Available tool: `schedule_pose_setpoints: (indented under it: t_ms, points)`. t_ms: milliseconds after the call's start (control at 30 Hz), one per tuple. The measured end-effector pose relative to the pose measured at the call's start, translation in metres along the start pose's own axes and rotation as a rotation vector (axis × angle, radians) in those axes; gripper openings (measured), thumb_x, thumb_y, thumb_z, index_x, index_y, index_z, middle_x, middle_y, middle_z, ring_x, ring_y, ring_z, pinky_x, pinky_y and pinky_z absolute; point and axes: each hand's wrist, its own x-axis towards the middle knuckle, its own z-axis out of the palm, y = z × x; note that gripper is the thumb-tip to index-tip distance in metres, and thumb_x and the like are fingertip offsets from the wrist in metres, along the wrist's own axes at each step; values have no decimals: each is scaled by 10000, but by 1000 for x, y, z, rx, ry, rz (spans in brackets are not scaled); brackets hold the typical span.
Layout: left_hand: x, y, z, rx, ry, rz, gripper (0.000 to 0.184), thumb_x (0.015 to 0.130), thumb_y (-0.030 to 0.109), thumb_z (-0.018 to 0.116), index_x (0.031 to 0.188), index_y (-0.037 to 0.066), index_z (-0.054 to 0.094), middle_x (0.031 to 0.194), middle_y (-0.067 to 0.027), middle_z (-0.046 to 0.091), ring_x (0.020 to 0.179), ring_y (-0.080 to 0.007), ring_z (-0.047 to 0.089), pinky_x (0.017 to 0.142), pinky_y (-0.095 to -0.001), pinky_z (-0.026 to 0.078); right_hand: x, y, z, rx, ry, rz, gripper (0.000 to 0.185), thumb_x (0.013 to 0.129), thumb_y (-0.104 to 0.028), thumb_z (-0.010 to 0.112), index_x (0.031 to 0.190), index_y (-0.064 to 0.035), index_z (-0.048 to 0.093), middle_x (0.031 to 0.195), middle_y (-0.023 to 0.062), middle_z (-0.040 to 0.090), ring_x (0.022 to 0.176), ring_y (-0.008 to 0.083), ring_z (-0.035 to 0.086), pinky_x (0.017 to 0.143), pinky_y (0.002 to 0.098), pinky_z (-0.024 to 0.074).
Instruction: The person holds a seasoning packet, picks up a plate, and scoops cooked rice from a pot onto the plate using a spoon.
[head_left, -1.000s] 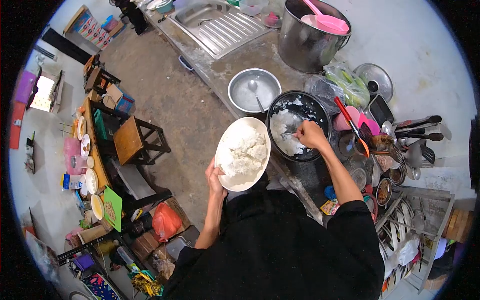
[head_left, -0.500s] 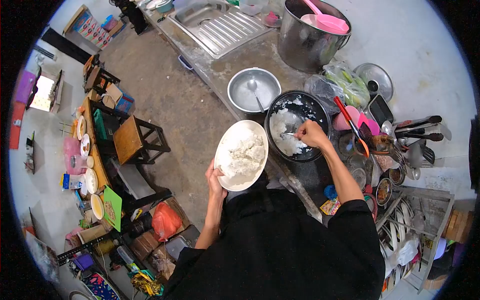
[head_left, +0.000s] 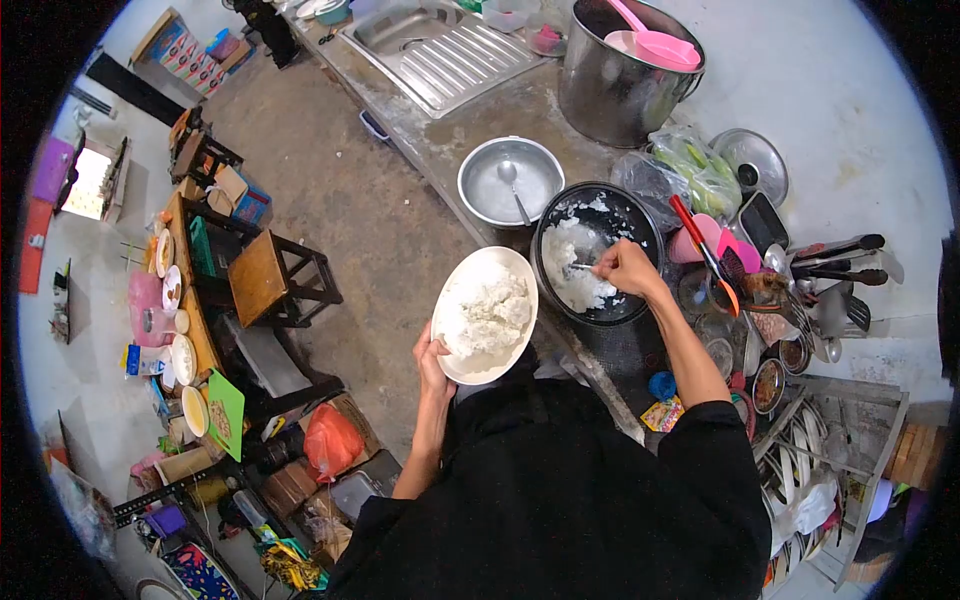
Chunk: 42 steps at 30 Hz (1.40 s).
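My left hand [head_left: 434, 365] grips the near-left edge of a white oval plate [head_left: 452, 290]. On the plate lies a heap of white, crumbly food [head_left: 492, 308] that looks like rice. My right hand [head_left: 628, 268] is over a black round pan [head_left: 652, 225], its fingers closed on the handle of a metal spoon [head_left: 580, 266]. The spoon's far end reaches into more of the white food [head_left: 570, 245] in the pan, and its tip is hard to make out. Beside the pan stands a grey metal bowl [head_left: 470, 200] with another spoon [head_left: 512, 180] in it.
A large metal pot [head_left: 610, 100] with a pink dipper [head_left: 665, 50] stands behind the pan, near a steel sink [head_left: 450, 65]. Utensils [head_left: 840, 260] and a dish rack [head_left: 850, 390] are at the right. A wooden stool [head_left: 262, 280] stands on the floor at left.
The view has shifted slightly. Both hands keep nearly the same positions, the left still with the plate and the right still with the spoon in the pan.
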Motion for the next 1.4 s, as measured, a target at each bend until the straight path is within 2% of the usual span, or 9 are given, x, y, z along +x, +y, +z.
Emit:
schedule_pose_setpoints:
  t_ms: [33, 133, 467, 567, 733, 900, 1033, 1300, 1400]
  points:
    - [-1, 0, 0, -13, 6, -15, 670, 584, 59, 435, 1240, -72, 475, 1150, -158, 580, 1038, -259, 581, 919, -326, 461, 0, 1, 0, 0, 3, -7, 174, 746, -90, 716, 670, 52, 651, 552, 90, 603, 520, 100, 529, 500, 294, 426]
    - [0, -6, -4, 49, 26, 2, 700, 568, 90, 411, 1247, -76, 439, 1170, -215, 553, 1058, -322, 575, 930, -395, 485, -2, 1, -2, 22, -1, -36, 181, 748, -89, 716, 661, 52, 645, 538, 75, 589, 518, 94, 518, 494, 291, 420]
    - [-7, -9, -8, -38, -14, -3, 710, 563, 78, 425, 1251, -93, 456, 1176, -202, 567, 1069, -295, 574, 936, -360, 466, -6, 2, -5, 63, 15, -42, 185, 772, -95, 709, 665, 43, 649, 527, 40, 560, 515, 70, 484, 479, 270, 386]
    - [-9, -9, -11, -23, -8, 4, 717, 567, 82, 419, 1261, -96, 445, 1191, -213, 558, 1076, -305, 571, 935, -370, 471, -7, 9, -5, 161, -9, -11, 219, 757, -165, 723, 679, 30, 664, 550, 74, 594, 521, 114, 531, 509, 294, 420]
    - [-16, 5, -11, -88, 41, 13, 708, 573, 98, 422, 1255, -93, 441, 1177, -218, 560, 1058, -325, 582, 933, -386, 480, -23, -18, -30, 191, 1, -38, 241, 796, -147, 699, 658, 39, 630, 532, -1, 527, 528, 62, 444, 489, 270, 373]
    - [-20, 35, -10, -69, -6, 94, 705, 570, 113, 430, 1244, -93, 436, 1172, -229, 558, 1065, -328, 579, 933, -389, 484, -44, -21, -49, 29, 71, -13, 256, 816, -155, 668, 667, 43, 604, 500, 50, 439, 504, 98, 397, 481, 310, 341]
    - [-21, 58, 14, -32, -65, 144, 705, 575, 116, 429, 1248, -94, 430, 1185, -237, 547, 1075, -330, 574, 929, -390, 487, -68, -33, -68, 34, 116, -32, 230, 853, -131, 630, 688, 28, 616, 547, -6, 503, 527, 62, 416, 475, 266, 317]
    - [-2, 38, 70, -64, -164, 61, 652, 653, 109, 433, 1278, -76, 426, 1226, -200, 533, 1136, -293, 533, 976, -364, 422, -117, -97, -91, 52, 265, -39, 185, 888, -99, 567, 755, 26, 598, 568, 7, 495, 528, 81, 427, 491, 257, 338]
    - [3, 34, 93, -61, -193, 18, 615, 694, 113, 432, 1282, -65, 426, 1233, -195, 529, 1129, -291, 536, 964, -367, 431, -126, -118, -79, 157, 267, -101, 141, 869, -86, 550, 810, 36, 587, 584, 120, 530, 535, 185, 507, 538, 333, 406]
